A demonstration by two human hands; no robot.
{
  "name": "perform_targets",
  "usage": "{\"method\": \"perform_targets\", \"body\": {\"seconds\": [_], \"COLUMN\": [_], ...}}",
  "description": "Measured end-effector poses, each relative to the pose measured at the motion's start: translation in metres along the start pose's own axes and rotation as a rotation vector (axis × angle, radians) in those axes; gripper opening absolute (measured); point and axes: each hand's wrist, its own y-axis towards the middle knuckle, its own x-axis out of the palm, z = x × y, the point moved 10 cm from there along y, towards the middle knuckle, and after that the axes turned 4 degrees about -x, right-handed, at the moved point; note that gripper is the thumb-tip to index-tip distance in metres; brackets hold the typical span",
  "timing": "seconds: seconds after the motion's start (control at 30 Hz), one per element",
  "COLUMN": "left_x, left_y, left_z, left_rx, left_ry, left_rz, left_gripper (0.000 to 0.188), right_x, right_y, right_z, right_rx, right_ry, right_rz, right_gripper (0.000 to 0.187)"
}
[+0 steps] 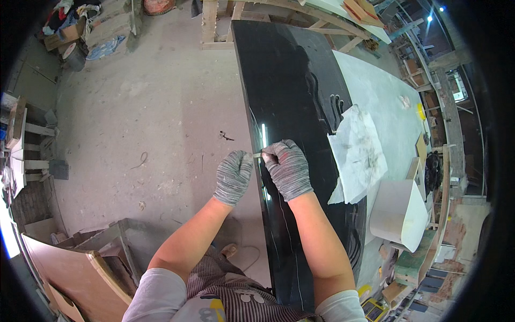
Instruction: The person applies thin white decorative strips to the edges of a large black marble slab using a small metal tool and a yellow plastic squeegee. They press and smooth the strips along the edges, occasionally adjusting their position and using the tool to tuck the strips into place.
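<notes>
A long, glossy black slab (284,75) with thin pale veins stretches away from me. At its left edge, my gloved left hand (234,177) is closed, fingertips pinching one end of a small, thin, pale strip (257,155). My right hand (288,169), also in a grey knitted glove, is closed over the slab near that edge and pinches the strip's other end. What exactly the strip is, I cannot make out. Right of my right hand, a smudged white sheet (358,153) lies over the slab's far side, beside wet-looking smears.
A pale slab (375,86) lies along the black one's right side. A curled white sheet (399,214) stands at the right, near wooden racks. Bare concrete floor (145,118) spreads to the left. A brown board (75,273) leans at lower left.
</notes>
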Motion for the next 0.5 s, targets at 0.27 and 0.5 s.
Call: {"method": "perform_targets", "body": {"seconds": [0.27,0.5], "left_x": [0.0,0.003], "left_y": [-0.01,-0.023], "left_z": [0.001,0.001], "left_rx": [0.02,0.003], "left_ry": [0.054,0.045], "left_rz": [-0.003,-0.021], "left_gripper": [0.02,0.018], "right_x": [0.001,-0.004], "right_y": [-0.009,-0.024], "right_z": [-0.001,-0.003], "right_rx": [0.029,0.013], "right_ry": [0.011,0.016], "right_rz": [-0.051,-0.022], "right_gripper": [0.012,0.012]}}
